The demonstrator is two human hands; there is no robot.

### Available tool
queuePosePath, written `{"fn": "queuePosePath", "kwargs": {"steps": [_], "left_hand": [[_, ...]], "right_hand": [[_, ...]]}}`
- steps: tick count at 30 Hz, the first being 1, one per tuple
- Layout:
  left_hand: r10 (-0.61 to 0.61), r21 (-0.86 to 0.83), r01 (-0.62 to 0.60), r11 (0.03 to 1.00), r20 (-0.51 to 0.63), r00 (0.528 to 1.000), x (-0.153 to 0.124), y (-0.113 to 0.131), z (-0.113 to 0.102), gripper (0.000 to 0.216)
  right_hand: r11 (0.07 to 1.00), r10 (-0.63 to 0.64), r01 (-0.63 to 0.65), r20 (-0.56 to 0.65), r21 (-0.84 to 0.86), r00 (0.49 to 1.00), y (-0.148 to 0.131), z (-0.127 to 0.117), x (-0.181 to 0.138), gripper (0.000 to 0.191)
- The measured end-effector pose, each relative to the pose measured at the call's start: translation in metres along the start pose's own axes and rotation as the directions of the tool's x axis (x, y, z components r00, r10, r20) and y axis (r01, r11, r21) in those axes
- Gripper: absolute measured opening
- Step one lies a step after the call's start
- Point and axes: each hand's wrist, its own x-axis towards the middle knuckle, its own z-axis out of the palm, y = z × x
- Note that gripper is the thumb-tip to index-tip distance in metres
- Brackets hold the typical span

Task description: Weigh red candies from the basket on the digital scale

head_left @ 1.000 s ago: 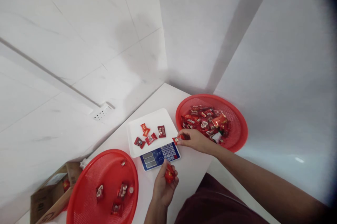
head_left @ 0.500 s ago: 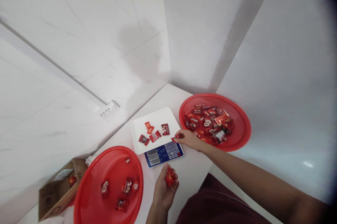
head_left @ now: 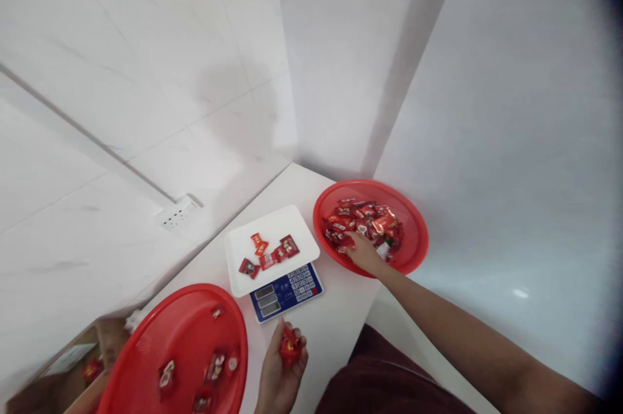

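In the right red plastic basket (head_left: 419, 240), my right hand (head_left: 364, 252) reaches in with its fingers closed round a red wrapped candy (head_left: 346, 243). Many more red wrapped candies (head_left: 360, 213) are heaped there. My left hand (head_left: 285, 362) is palm up in front of the scale, its fingers curled round several red wrapped candies (head_left: 291, 346). Between the baskets stands a digital scale (head_left: 286, 294) with a blue keypad panel. On its white tray (head_left: 243, 239) lie several candies, among them an orange-red one (head_left: 259, 244) and a dark red one (head_left: 290, 245).
At the left, a second red basket (head_left: 156, 336) holds several candies. Beyond it is an open cardboard box (head_left: 111, 339) with something red inside. The white table (head_left: 335, 310) meets the tiled walls at the corner, and a power socket (head_left: 179, 211) is on the left wall.
My right hand has moved from the tray's edge into the right basket. Another candy now lies on the tray beside the dark red one. My left hand keeps its candies. The view has shifted.
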Motion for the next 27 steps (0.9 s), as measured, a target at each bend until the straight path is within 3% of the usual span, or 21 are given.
{"fn": "queuePosePath", "kwargs": {"steps": [3,6,10,16,19,22,27], "left_hand": [[-0.012,0.008,0.012,1.0,0.008,1.0,0.005,0.001,-0.007,0.015],[-0.012,0.023,0.012,1.0,0.007,1.0,0.009,0.0,-0.008,0.015],[-0.004,0.036,0.005,0.999,-0.012,1.0,0.008,-0.002,0.001,0.014],[-0.027,0.029,0.027,0.999,0.003,1.0,0.003,-0.005,0.012,0.013],[-0.036,0.012,0.036,0.999,-0.012,0.999,0.003,-0.005,0.012,0.013],[-0.039,0.0,0.039,0.999,-0.022,0.999,0.004,-0.005,0.011,0.012],[-0.05,0.002,0.05,0.999,-0.017,0.999,0.005,-0.005,0.009,0.013]], "right_hand": [[0.967,0.202,-0.208,-0.053,-0.148,0.978,0.039,-0.025,0.003,0.061],[0.91,0.361,-0.361,-0.04,-0.202,0.932,0.06,-0.032,0.011,0.073],[0.931,0.348,-0.349,-0.021,-0.105,0.937,0.061,-0.021,0.02,0.076],[0.926,0.281,-0.278,0.027,0.256,0.959,0.054,-0.024,0.029,0.036],[0.825,0.31,-0.286,0.032,0.487,0.95,0.054,-0.033,0.032,0.028],[0.663,0.355,-0.299,0.062,0.686,0.933,0.054,-0.043,0.034,0.025],[0.397,0.413,-0.315,0.138,0.862,0.9,0.052,-0.055,0.034,0.024]]}}
